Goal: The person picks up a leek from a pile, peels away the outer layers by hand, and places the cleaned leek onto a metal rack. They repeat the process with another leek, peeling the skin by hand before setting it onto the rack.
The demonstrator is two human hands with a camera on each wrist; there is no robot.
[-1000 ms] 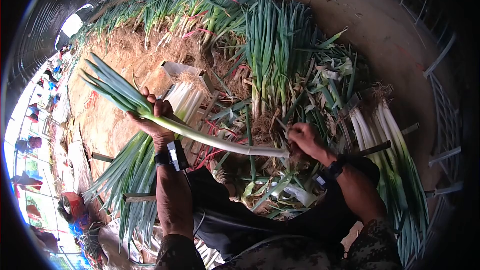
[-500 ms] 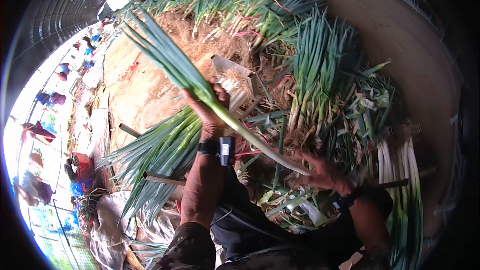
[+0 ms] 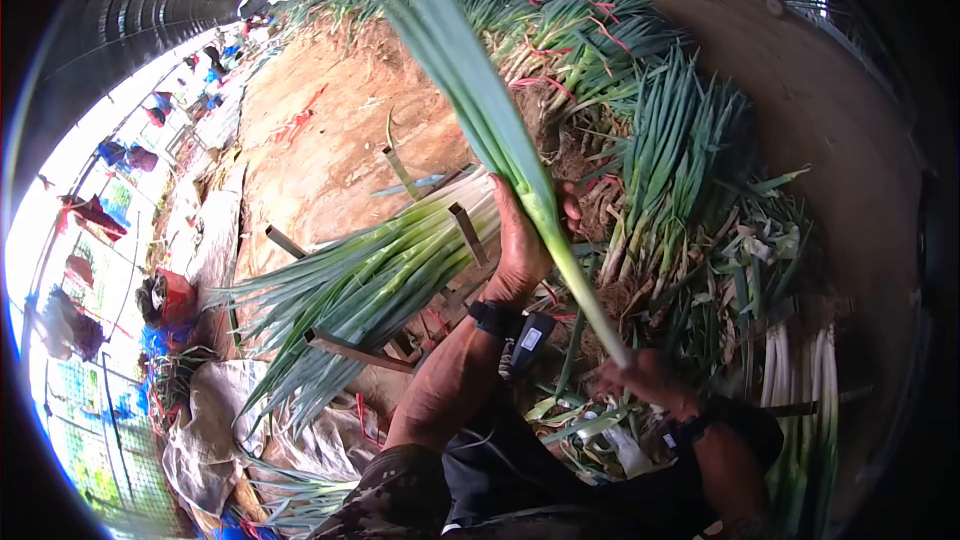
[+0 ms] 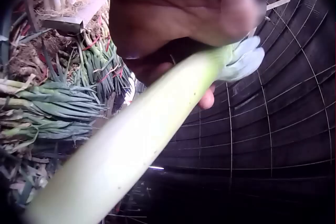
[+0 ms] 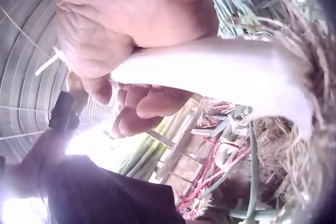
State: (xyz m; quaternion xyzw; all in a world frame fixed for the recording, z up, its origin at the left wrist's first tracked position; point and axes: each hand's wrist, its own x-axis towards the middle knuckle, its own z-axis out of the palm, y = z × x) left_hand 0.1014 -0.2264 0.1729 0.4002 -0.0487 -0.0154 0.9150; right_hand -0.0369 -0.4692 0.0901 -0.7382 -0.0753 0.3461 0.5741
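Note:
One long green onion (image 3: 572, 275) slants across the head view, leaves up and white end low. The left hand (image 3: 522, 245) grips it where the green leaves begin; in the left wrist view that hand (image 4: 184, 14) wraps the stalk (image 4: 131, 134) from above. Lower down, the right hand (image 3: 652, 380) holds the white root end. Seen from the right wrist, the right hand (image 5: 136, 24) has palm and fingers around the white stalk (image 5: 210, 71), with the roots (image 5: 310, 66) beyond it.
A bundle of onions (image 3: 370, 265) lies in a metal-posted rack (image 3: 360, 350) at left. Upright onions (image 3: 670, 150) and trimmings (image 3: 750, 250) stand beyond the hands. More white stalks (image 3: 800, 370) lie at right, and tied bundles (image 3: 590, 30) at the back.
The left hand has moved right relative to the rack, and the onion has swung steeper. The right hand has gone from near the roots to gripping the white end. The head view has shifted.

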